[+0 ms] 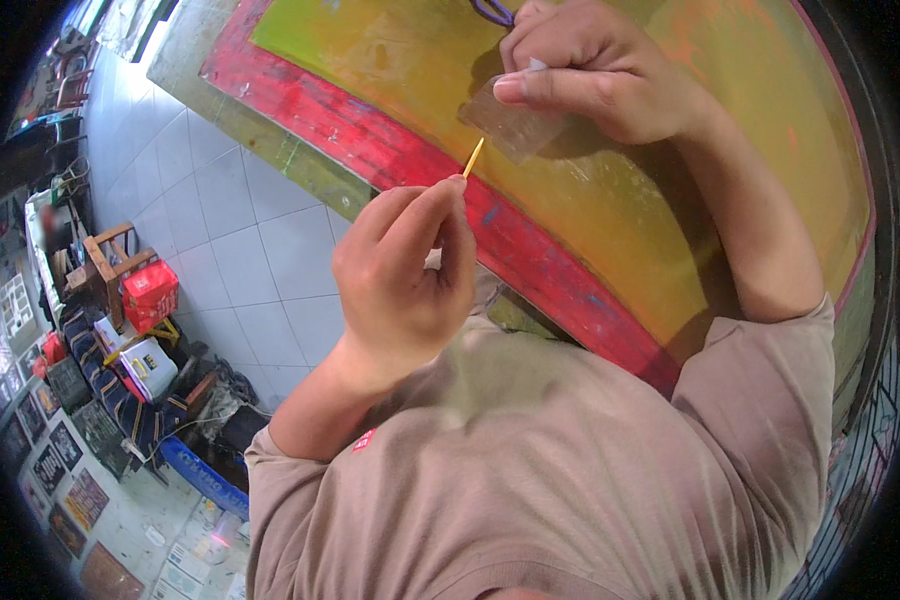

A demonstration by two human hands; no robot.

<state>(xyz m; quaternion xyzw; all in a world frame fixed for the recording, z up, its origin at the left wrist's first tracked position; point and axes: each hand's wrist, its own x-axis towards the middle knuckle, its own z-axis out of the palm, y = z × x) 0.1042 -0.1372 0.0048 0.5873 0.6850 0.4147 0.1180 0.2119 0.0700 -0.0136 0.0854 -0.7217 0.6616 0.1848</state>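
Yellow stick [475, 156] | left hand [402, 262] pinches it | right hand [600, 75] clamps translucent piece [518, 128] | red lettered label [364, 440] on shirt [570, 470]

The left hand [405, 260] conceals the lower end of a stick [475, 157] over the red edge of a panel [620, 215], whose far side runs out of view. The right hand [605, 75] masks part of a clear piece [525, 128]; a cord [492, 12] beyond is cut off.
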